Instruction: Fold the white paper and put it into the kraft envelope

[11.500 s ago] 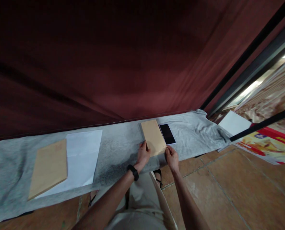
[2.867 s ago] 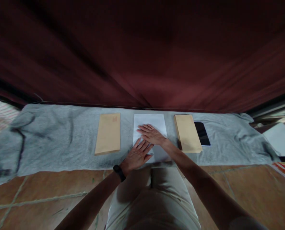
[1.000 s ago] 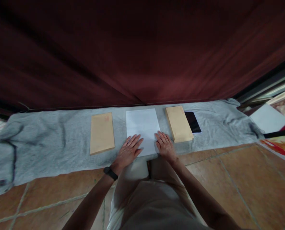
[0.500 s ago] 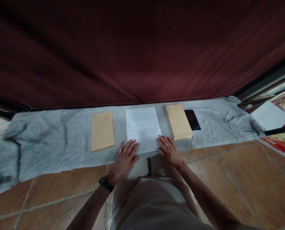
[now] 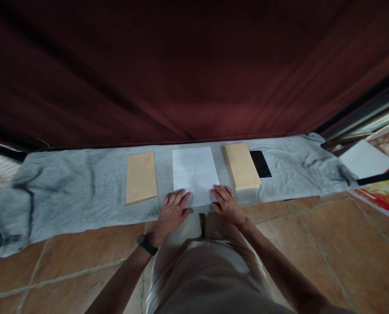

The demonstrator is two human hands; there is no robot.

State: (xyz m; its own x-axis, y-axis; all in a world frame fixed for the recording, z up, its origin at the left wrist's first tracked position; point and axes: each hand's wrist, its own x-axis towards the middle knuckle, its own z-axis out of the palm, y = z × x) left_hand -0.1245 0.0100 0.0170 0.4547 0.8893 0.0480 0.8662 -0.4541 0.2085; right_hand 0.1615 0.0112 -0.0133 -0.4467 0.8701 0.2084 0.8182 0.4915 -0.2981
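Note:
A white sheet of paper (image 5: 195,170) lies flat in front of me on a grey cloth (image 5: 70,187). My left hand (image 5: 173,209) rests with spread fingers over its near left corner. On the near right corner lie the fingers of my right hand (image 5: 226,204), stretched out and holding nothing. To the left of the paper is a brown envelope (image 5: 141,178), flat on the cloth, with a faint red mark near its top. A thicker stack of brown envelopes (image 5: 243,165) sits just right of the paper, close to my right hand.
A dark phone or tablet (image 5: 261,164) lies beside the stack, partly under it. Dark red fabric (image 5: 188,78) hangs behind the cloth. At far right are a white sheet (image 5: 366,159) and a colourful printed sheet (image 5: 382,198). The floor has brown tiles (image 5: 93,248).
Both hands stay at the paper's near corners. My right fingers have shifted slightly left, further onto the sheet. The view has moved a little; the envelopes appear unmoved.

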